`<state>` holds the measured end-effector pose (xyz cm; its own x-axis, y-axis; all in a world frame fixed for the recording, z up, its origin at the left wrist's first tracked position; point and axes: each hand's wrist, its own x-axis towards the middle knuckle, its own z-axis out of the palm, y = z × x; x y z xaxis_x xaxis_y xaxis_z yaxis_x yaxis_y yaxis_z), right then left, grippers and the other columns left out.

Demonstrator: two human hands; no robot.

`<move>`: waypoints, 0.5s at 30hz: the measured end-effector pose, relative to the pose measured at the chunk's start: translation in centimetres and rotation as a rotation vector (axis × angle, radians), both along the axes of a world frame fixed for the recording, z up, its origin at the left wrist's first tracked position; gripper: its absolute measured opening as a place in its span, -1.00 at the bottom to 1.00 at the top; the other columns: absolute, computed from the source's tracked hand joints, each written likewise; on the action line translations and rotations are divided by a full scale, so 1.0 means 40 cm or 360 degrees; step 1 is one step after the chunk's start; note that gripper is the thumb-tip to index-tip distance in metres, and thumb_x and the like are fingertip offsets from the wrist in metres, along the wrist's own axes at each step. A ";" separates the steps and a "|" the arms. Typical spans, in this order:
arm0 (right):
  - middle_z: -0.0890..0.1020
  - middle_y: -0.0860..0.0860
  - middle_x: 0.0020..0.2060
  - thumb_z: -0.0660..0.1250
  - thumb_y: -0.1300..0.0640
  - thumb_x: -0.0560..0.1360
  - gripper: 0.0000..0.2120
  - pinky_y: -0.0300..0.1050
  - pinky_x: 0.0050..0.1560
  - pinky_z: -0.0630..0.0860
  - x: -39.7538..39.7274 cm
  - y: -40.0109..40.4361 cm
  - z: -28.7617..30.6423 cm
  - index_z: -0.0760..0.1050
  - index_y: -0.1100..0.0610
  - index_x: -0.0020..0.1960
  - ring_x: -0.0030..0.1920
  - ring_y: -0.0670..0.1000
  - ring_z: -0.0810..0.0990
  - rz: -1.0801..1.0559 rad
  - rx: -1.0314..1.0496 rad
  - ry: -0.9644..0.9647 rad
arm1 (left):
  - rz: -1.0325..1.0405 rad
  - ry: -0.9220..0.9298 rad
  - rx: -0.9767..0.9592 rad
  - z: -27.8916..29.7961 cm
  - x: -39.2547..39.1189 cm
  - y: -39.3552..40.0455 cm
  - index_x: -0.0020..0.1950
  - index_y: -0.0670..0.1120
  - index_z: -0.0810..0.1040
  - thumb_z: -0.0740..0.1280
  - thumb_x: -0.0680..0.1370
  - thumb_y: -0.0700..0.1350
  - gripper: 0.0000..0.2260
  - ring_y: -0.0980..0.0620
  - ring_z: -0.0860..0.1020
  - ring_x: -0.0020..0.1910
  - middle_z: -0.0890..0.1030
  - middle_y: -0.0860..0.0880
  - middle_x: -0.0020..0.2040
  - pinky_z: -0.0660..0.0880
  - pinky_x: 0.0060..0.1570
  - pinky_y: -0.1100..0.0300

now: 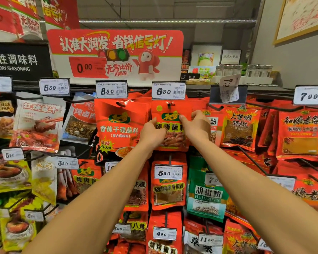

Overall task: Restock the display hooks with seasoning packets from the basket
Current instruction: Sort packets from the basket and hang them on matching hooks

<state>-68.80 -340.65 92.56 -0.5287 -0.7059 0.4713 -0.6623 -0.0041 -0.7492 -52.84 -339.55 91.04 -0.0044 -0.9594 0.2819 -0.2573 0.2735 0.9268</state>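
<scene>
I have both hands up on the red seasoning packet hanging on the hook under the 6.80 price tag, in the top row of the rack. My left hand holds its left edge, fingers curled round behind it and the thumb on the front. My right hand pinches its upper right edge, thumb on the face of the packet, fingers wrapped behind. I hold it by both sides so the punched hole at the top stays level and square to the hook tip; held from one side only, I judge the soft packet would twist. The hook tip shows through the hole, so the packet looks threaded on, though how far back it sits I cannot tell. The next job, as I judge it, is to slide it back flush against the packets behind.

Counting: two hands, one packet between them, one hook in use. More red edges show behind this packet, but I cannot count them. Along the top row I count six price tags; the fifth, a 7.00 tag, hangs crooked out of its holder. The basket is not in view. To the left hangs another red packet under the 8.50 tag.
</scene>
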 end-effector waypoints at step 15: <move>0.69 0.20 -0.02 0.46 -0.11 0.50 -0.62 -0.08 -0.14 0.40 -0.023 -0.112 0.053 0.63 0.24 -0.04 0.03 0.24 0.65 0.0005 0.0101 -0.0052 | -0.0177 0.0124 0.0228 0.032 -0.053 -0.143 0.65 -0.06 0.07 0.36 0.61 -0.15 -0.30 -0.11 0.28 0.54 0.24 -0.10 0.61 0.26 0.33 0.19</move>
<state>-69.72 -345.13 94.68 -0.5408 -0.7355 0.4081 -0.6377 0.0421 -0.7692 -54.95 -345.27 92.34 -0.0963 -0.9846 0.1461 -0.1586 0.1601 0.9743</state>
